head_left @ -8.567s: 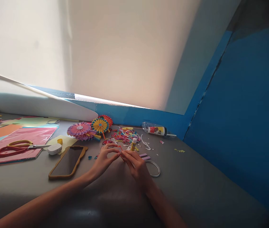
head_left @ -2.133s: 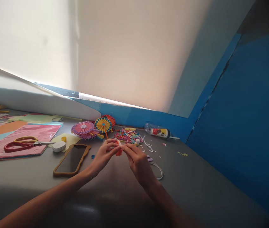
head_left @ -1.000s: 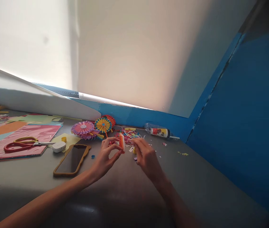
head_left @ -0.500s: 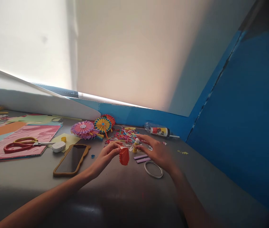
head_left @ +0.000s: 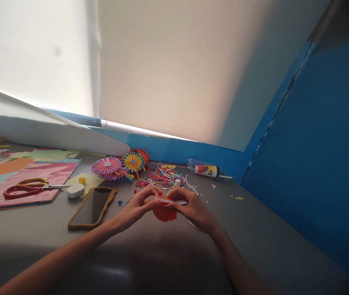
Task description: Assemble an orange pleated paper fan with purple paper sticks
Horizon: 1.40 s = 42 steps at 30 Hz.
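A red pleated paper piece [head_left: 165, 214] with a zigzag lower edge hangs fanned out between my two hands, above the dark table. My left hand [head_left: 142, 201] pinches its left upper corner. At the right upper corner, my right hand [head_left: 187, 205] grips it between thumb and fingers. A pale strip runs along the top edge. Just behind my fingers stands a glue stick [head_left: 177, 182], mostly hidden. Purple strips and a white ring lie largely covered by my right hand.
A phone in a brown case [head_left: 92, 208], a white case [head_left: 75, 190] and red-handled scissors [head_left: 28, 188] lie left. Behind are paper rosettes [head_left: 133, 162], colourful scraps [head_left: 162, 176] and a plastic bottle [head_left: 206, 169]. The blue wall [head_left: 315, 164] rises at right.
My right hand has come down and left from beside the glue stick and taken hold of the red paper. The paper has spread wider between both hands.
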Each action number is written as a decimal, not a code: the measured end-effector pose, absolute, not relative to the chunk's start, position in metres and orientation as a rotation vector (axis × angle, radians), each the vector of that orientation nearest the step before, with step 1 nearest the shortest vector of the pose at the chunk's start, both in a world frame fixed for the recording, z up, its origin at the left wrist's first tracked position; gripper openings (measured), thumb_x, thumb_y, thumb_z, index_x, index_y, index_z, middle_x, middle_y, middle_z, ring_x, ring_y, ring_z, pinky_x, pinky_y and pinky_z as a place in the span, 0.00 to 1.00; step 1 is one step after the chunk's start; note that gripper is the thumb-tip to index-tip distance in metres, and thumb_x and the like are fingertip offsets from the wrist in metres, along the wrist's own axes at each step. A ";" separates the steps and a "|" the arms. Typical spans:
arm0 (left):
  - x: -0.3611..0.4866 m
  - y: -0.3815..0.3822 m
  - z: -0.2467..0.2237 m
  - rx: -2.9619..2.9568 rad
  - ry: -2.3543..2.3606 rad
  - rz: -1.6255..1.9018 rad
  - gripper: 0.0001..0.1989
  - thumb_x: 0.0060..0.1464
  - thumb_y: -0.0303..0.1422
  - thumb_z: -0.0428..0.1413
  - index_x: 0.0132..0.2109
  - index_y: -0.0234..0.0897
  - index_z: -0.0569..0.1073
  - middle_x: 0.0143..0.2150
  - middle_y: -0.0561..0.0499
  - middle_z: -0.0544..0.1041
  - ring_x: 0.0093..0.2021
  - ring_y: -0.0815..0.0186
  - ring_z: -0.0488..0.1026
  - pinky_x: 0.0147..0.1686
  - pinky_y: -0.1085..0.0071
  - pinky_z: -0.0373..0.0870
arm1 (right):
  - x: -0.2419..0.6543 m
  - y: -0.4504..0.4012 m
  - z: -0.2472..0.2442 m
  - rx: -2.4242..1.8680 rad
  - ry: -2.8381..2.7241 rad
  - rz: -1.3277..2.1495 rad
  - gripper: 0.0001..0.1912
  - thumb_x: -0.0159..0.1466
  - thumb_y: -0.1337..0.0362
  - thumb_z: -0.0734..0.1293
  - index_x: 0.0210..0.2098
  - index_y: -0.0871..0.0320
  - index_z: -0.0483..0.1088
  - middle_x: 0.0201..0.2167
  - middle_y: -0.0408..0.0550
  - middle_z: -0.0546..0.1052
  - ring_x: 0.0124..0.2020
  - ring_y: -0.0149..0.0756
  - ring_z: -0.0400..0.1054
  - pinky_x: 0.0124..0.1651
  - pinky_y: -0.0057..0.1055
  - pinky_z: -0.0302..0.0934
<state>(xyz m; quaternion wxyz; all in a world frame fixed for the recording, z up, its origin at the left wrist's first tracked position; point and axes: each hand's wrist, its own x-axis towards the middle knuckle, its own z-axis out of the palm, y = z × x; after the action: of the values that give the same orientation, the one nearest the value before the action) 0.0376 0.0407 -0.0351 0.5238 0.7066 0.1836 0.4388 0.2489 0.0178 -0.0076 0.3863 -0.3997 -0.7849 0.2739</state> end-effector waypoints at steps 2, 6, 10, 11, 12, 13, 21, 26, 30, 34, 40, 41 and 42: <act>0.038 0.042 -0.036 1.773 0.448 1.133 0.07 0.58 0.36 0.57 0.36 0.37 0.70 0.46 0.48 0.67 0.48 0.62 0.66 0.47 0.68 0.67 | 0.251 0.018 -0.009 -1.045 -1.981 0.657 0.09 0.62 0.57 0.68 0.38 0.55 0.72 0.37 0.45 0.75 0.41 0.37 0.71 0.42 0.32 0.68; 0.039 0.045 -0.039 1.842 0.469 1.244 0.07 0.57 0.36 0.59 0.38 0.37 0.73 0.46 0.47 0.67 0.48 0.62 0.67 0.47 0.67 0.70 | 0.252 0.018 -0.011 -1.080 -1.915 0.603 0.11 0.63 0.56 0.66 0.39 0.56 0.72 0.38 0.46 0.76 0.41 0.38 0.72 0.42 0.33 0.69; 0.038 0.044 -0.039 1.848 0.541 1.285 0.08 0.59 0.37 0.56 0.39 0.37 0.74 0.44 0.47 0.68 0.46 0.62 0.68 0.41 0.71 0.71 | 0.248 0.015 -0.014 -1.052 -1.914 0.495 0.09 0.64 0.57 0.66 0.41 0.55 0.71 0.39 0.46 0.76 0.42 0.39 0.73 0.43 0.35 0.70; 0.038 0.043 -0.038 1.843 0.560 1.297 0.08 0.59 0.37 0.56 0.39 0.37 0.74 0.44 0.47 0.68 0.46 0.62 0.68 0.40 0.72 0.71 | 0.246 0.014 -0.016 -1.025 -1.920 0.407 0.09 0.64 0.59 0.66 0.43 0.54 0.71 0.41 0.47 0.76 0.44 0.40 0.72 0.46 0.37 0.70; 0.038 0.042 -0.037 1.837 0.578 1.311 0.09 0.59 0.38 0.56 0.38 0.36 0.74 0.43 0.47 0.69 0.46 0.62 0.68 0.39 0.72 0.71 | 0.243 0.012 -0.017 -0.987 -1.925 0.293 0.10 0.65 0.61 0.66 0.45 0.52 0.71 0.44 0.47 0.75 0.47 0.41 0.71 0.48 0.38 0.69; 0.038 0.041 -0.036 1.829 0.596 1.330 0.09 0.59 0.38 0.56 0.38 0.36 0.74 0.43 0.46 0.69 0.46 0.61 0.68 0.39 0.72 0.71 | 0.240 0.011 -0.020 -0.945 -1.927 0.166 0.11 0.65 0.63 0.65 0.47 0.51 0.71 0.46 0.48 0.74 0.49 0.42 0.69 0.51 0.40 0.67; 0.038 0.037 -0.030 1.816 0.620 1.294 0.11 0.60 0.38 0.54 0.41 0.36 0.76 0.41 0.47 0.74 0.44 0.61 0.71 0.43 0.71 0.68 | 0.220 0.007 -0.038 -0.822 -2.023 -0.317 0.20 0.70 0.70 0.57 0.59 0.51 0.64 0.45 0.52 0.74 0.46 0.42 0.68 0.45 0.40 0.67; 0.039 0.035 -0.029 1.790 0.605 1.298 0.10 0.60 0.38 0.55 0.41 0.35 0.75 0.41 0.48 0.74 0.44 0.62 0.71 0.43 0.71 0.68 | 0.222 0.008 -0.041 -0.807 -2.039 -0.382 0.21 0.69 0.72 0.57 0.60 0.55 0.63 0.46 0.54 0.75 0.47 0.44 0.68 0.46 0.41 0.67; 0.039 0.034 -0.029 1.765 0.582 1.282 0.10 0.60 0.38 0.55 0.41 0.35 0.74 0.40 0.48 0.74 0.43 0.62 0.71 0.42 0.71 0.68 | 0.223 0.009 -0.044 -0.808 -2.021 -0.367 0.23 0.69 0.74 0.56 0.61 0.52 0.61 0.48 0.53 0.74 0.49 0.43 0.69 0.49 0.42 0.67; 0.039 0.035 -0.031 1.739 0.594 1.286 0.10 0.60 0.38 0.55 0.41 0.35 0.73 0.38 0.49 0.74 0.43 0.62 0.71 0.41 0.71 0.68 | 0.221 0.009 -0.045 -0.810 -2.001 -0.328 0.22 0.69 0.72 0.57 0.60 0.51 0.62 0.49 0.52 0.74 0.51 0.43 0.68 0.51 0.42 0.66; 0.040 0.036 -0.033 1.745 0.595 1.265 0.11 0.59 0.39 0.55 0.43 0.36 0.74 0.42 0.47 0.76 0.45 0.59 0.72 0.43 0.69 0.68 | 0.222 0.012 -0.045 -0.878 -1.950 -0.178 0.21 0.69 0.70 0.57 0.60 0.49 0.63 0.51 0.50 0.73 0.53 0.42 0.68 0.54 0.43 0.65; 0.039 0.036 -0.033 1.753 0.596 1.264 0.11 0.60 0.39 0.55 0.43 0.36 0.74 0.42 0.46 0.76 0.46 0.59 0.72 0.44 0.68 0.68 | 0.223 0.013 -0.045 -0.894 -1.938 -0.134 0.21 0.70 0.69 0.57 0.60 0.49 0.63 0.51 0.50 0.73 0.53 0.42 0.68 0.54 0.43 0.65; 0.039 0.036 -0.033 1.760 0.597 1.268 0.11 0.60 0.39 0.55 0.43 0.36 0.74 0.43 0.46 0.76 0.46 0.59 0.72 0.45 0.67 0.68 | 0.223 0.013 -0.045 -0.908 -1.926 -0.083 0.20 0.70 0.69 0.57 0.59 0.49 0.63 0.51 0.49 0.74 0.53 0.42 0.68 0.54 0.43 0.65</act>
<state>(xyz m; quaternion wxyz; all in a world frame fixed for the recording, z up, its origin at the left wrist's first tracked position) 0.0392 0.0363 -0.0331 0.4314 0.7057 0.2395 0.5084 0.2231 0.0131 -0.0449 0.4843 -0.3730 -0.7907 -0.0343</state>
